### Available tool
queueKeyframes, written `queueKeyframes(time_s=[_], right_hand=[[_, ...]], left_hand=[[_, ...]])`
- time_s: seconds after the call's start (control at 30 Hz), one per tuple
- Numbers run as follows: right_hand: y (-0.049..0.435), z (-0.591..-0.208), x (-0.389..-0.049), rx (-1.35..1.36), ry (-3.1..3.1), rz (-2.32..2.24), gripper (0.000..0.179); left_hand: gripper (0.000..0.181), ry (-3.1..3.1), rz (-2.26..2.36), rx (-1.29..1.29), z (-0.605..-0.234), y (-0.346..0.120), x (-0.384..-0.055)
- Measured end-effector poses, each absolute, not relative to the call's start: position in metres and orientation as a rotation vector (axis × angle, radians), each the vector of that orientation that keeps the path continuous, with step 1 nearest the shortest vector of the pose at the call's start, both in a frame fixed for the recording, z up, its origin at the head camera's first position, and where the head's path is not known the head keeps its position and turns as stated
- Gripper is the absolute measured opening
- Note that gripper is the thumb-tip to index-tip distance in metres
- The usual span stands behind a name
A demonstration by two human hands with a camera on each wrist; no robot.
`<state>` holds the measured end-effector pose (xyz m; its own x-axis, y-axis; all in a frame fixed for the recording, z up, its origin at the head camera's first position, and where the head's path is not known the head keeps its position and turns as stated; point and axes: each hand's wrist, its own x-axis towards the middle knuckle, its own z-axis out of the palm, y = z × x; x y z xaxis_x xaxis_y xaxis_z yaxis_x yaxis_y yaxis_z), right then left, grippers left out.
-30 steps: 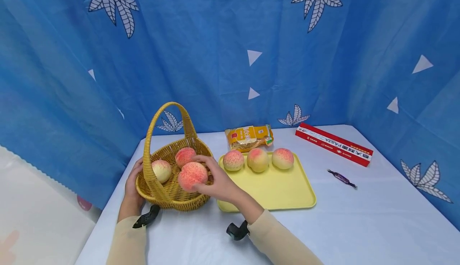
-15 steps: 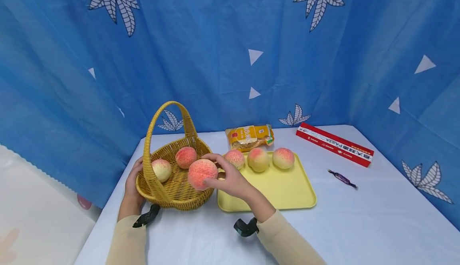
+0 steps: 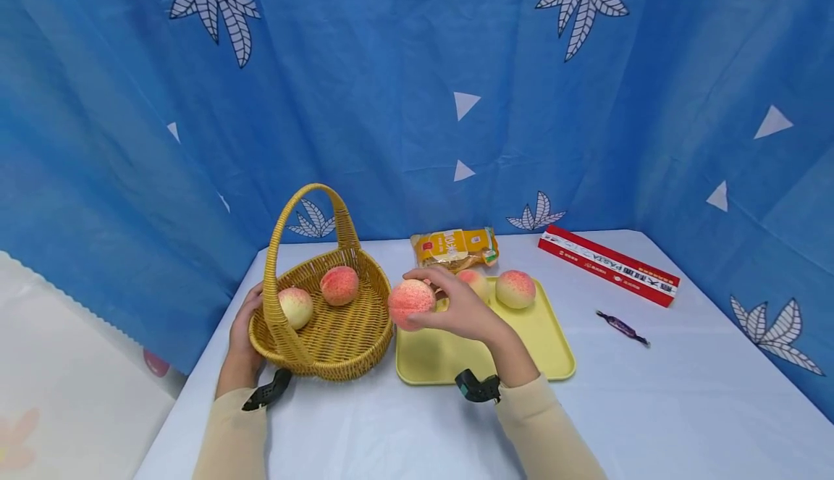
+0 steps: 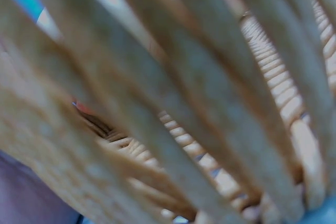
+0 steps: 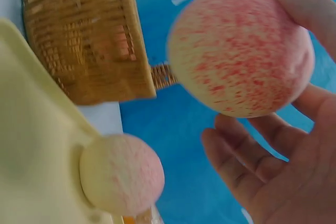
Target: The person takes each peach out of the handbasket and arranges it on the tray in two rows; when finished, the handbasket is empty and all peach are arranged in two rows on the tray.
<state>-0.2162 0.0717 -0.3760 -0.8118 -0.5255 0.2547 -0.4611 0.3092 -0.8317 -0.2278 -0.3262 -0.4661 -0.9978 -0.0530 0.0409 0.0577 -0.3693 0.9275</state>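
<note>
Pinching a peach (image 3: 411, 304) in the right hand (image 3: 464, 311), above the left side of the tray (image 3: 422, 363), just right of the basket (image 3: 345, 369). Touching the basket's left side with the left hand (image 3: 242, 331); cannot tell its grip. Inside the basket, two other peaches (image 3: 339, 286).

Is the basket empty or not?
Not empty: in the head view, a pale peach and a redder peach lie inside the basket.

Basket (image 3: 342, 328): left of your tray (image 3: 423, 364), two peaches (image 3: 339, 286) in it, your left hand (image 3: 244, 328) at its left
Tray: more peaches (image 3: 516, 289) near its far edge, packet (image 3: 456, 247) behind
Held peach (image 3: 412, 304): in your right hand (image 3: 461, 310)
Box (image 3: 609, 266): right of the packet, candy (image 3: 622, 326) before it
</note>
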Motion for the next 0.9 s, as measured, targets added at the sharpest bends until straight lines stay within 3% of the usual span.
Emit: queueKeyframes(time_s=[0.3,0.53,0.9], right_hand=[[0.09,-0.379,-0.224,-0.89,2.552,-1.377,0.064],[0.094,-0.386,-0.224,-0.798,2.552,-1.238,0.058],[0.092,-0.403,-0.228,-0.845,2.511,-1.108,0.062]], left_hand=[[0.031,-1.748,-2.53,0.027,-0.465,-0.326,-0.228],[0.031,-1.758,-2.528,0.04,-0.466,-0.327,-0.228],[0.029,-1.715,-2.519,-0.094,-0.469,-0.329,-0.228]])
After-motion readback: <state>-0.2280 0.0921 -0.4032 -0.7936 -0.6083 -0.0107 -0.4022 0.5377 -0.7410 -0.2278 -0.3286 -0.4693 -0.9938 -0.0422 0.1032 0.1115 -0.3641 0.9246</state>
